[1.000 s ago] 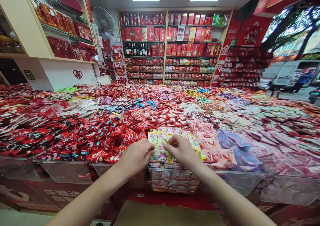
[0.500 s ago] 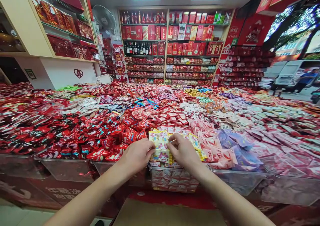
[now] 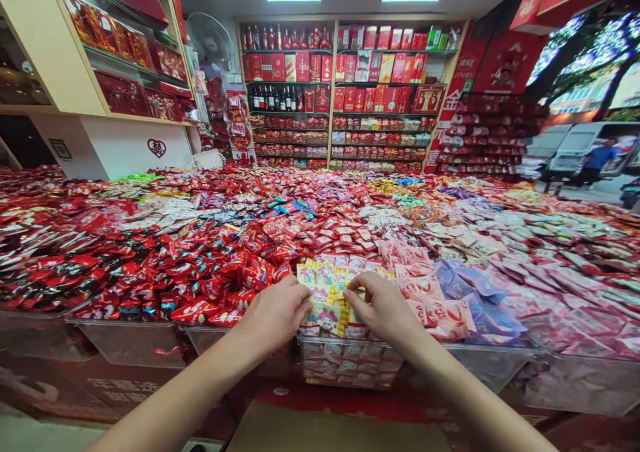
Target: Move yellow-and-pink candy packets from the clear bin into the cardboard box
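A pile of small yellow-and-white candy packets [image 3: 320, 276] with pink cartoon figures fills the top of a clear plastic bin [image 3: 350, 365] in front of me. My left hand [image 3: 280, 311] is closed at the left edge of the front candy packet [image 3: 326, 319], its fingertips against the wrapper. Over the right part of the same pile, my right hand [image 3: 384, 305] is curled, thumb and forefinger close together just above that packet's right side. Whether a wrapper lies between them is hard to see.
Red candy packets [image 3: 200, 279] are heaped to the left. Pink packets [image 3: 443, 315] and purple packets [image 3: 483, 299] lie to the right. More sweets spread behind, up to shelves [image 3: 331, 79] of boxes and bottles. A person in blue [image 3: 597, 159] stands outside by a van.
My right hand has moved a little right, away from the front packet's middle. The front packet is turned slightly, and more of the packets behind it show. My left hand has barely moved.
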Demonstrator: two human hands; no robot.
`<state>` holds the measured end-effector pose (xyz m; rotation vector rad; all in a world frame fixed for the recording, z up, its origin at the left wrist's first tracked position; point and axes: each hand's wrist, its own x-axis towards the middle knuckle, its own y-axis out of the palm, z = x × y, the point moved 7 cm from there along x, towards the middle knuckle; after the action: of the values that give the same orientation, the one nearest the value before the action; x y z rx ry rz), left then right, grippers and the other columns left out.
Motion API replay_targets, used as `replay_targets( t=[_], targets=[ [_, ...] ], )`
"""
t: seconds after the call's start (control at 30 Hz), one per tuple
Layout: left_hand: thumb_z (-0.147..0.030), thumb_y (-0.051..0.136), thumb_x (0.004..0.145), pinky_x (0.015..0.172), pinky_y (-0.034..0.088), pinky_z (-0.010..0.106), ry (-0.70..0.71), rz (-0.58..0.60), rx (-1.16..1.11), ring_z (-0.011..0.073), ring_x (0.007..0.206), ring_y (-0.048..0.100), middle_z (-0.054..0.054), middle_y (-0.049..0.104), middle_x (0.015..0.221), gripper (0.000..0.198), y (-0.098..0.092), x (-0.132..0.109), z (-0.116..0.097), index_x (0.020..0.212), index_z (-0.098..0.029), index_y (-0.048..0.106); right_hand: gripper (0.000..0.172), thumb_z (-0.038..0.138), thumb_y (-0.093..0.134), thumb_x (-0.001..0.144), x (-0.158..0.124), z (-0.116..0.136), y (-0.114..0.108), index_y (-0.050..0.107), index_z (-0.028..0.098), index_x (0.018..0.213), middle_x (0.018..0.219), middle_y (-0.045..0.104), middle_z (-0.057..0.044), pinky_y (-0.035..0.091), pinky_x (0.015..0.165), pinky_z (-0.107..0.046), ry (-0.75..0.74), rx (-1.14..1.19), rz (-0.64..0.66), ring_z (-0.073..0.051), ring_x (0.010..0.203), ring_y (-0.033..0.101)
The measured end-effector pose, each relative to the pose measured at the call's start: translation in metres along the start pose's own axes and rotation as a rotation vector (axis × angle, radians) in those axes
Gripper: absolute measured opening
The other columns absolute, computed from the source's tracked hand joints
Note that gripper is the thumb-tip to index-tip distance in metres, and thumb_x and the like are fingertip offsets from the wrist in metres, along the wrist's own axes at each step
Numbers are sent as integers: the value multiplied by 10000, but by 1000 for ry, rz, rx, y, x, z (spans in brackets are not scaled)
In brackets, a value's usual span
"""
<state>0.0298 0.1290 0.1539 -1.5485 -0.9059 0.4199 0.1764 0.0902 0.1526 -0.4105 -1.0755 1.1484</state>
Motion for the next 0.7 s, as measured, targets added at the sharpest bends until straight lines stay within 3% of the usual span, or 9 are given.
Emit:
replay_targets(
  t=[0.23, 0.37, 0.47, 0.57, 0.63, 0.7],
  targets=[
    [-270, 460, 770, 676, 400, 231, -16, 19, -37, 146, 773, 535, 22, 547, 848, 153, 3, 1, 4, 853, -236, 584, 142, 284, 450, 767, -14, -11, -17, 539, 197, 700, 703, 578, -32, 369, 602, -270, 37, 29, -34, -163, 677, 509],
    [-273, 453, 776, 754, 395, 276, 13, -68, -148, 169, 848, 514, 36, 539, 894, 212, -8, -4, 0, 956, -231, 557, 134, 263, 445, 773, -31, -11, -16, 533, 195, 697, 708, 571, -41, 377, 638, -293, 54, 64, -22, -179, 704, 511],
    [-317, 415, 802, 754, 411, 291, 5, -91, -435, 166, 832, 518, 44, 521, 929, 319, -10, -20, -14, 1106, -230, 455, 104, 269, 460, 772, -52, 2, -10, 540, 205, 790, 773, 568, -47, 393, 651, -289, 53, 226, -19, -172, 707, 511],
    [-390, 324, 833, 662, 452, 269, -53, 91, -883, 128, 711, 544, 54, 486, 1032, 438, 13, -41, -38, 1250, -268, 260, 268, 257, 536, 728, -73, 27, 9, 513, 242, 994, 871, 557, -51, 418, 644, -271, 19, 485, 88, -166, 724, 513],
    [-420, 285, 839, 792, 420, 303, -72, 138, -1073, 155, 869, 529, 65, 436, 1146, 461, 26, -52, -53, 1273, -275, 224, 294, 233, 583, 689, -82, 44, 18, 544, 245, 981, 855, 546, -54, 420, 702, -279, -24, 608, 140, -186, 806, 508],
    [-437, 290, 834, 935, 309, 346, -72, 137, -1188, 188, 1065, 426, 66, 417, 1186, 467, 36, -56, -62, 1264, -256, 264, 164, 219, 595, 676, -86, 50, 20, 598, 225, 840, 794, 531, -51, 404, 755, -291, -12, 691, 127, -202, 859, 492]
  ],
)
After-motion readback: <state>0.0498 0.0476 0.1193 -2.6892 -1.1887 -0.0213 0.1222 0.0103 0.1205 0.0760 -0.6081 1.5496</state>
